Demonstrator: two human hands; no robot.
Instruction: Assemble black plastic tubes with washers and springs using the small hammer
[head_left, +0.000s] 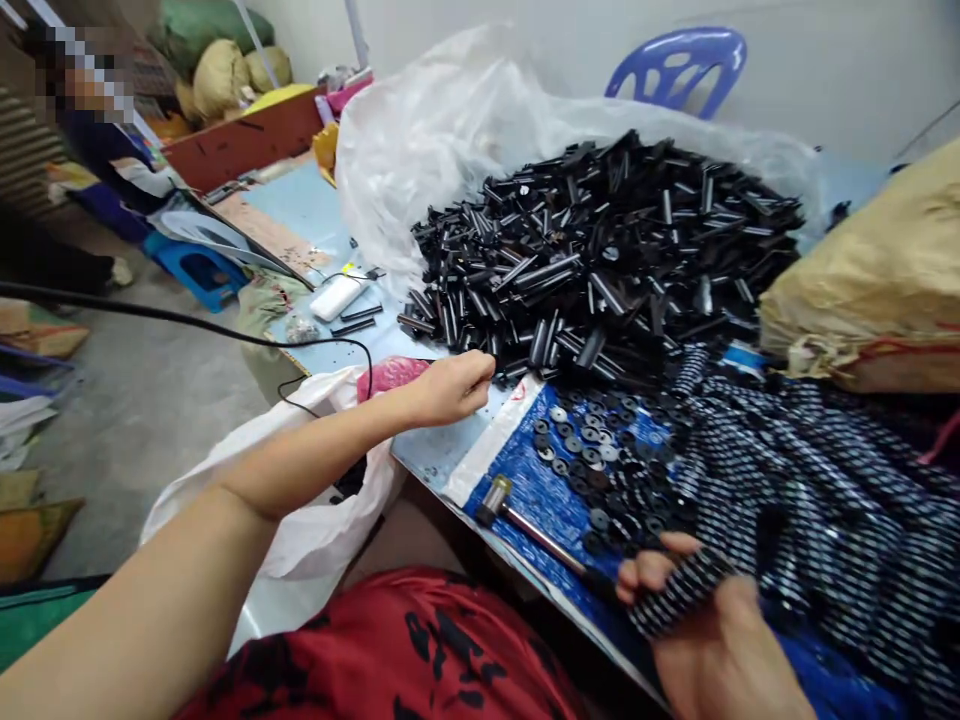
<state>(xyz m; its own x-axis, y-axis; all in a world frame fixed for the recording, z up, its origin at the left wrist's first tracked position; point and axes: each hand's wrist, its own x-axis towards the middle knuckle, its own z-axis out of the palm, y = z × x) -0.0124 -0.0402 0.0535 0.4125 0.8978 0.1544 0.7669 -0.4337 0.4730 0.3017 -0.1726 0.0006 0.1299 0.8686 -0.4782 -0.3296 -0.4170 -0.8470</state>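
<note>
My left hand (456, 388) is closed in a fist at the front left edge of a heap of glossy black plastic pieces (540, 275). Whatever the fist may hold is hidden. At the lower right, my right hand (709, 610) is wrapped round a black cylinder with rows of pale stripes (684, 592), tilted over the table edge. Many similar striped cylinders (817, 490) lie in a pile beyond it. Loose black discs with centre holes (577, 440) are scattered on a blue sheet (517, 455). A small mallet (536, 530) rests there, its handle end near my right fingers.
A clear plastic bag (420, 130) spreads behind the heap. A tan sack (877, 270) stands at right, a purple chair (679, 70) behind. A white bag (277, 540) hangs below the left table edge. A black cable (187, 322) crosses at left; a person (97, 130) is farther back.
</note>
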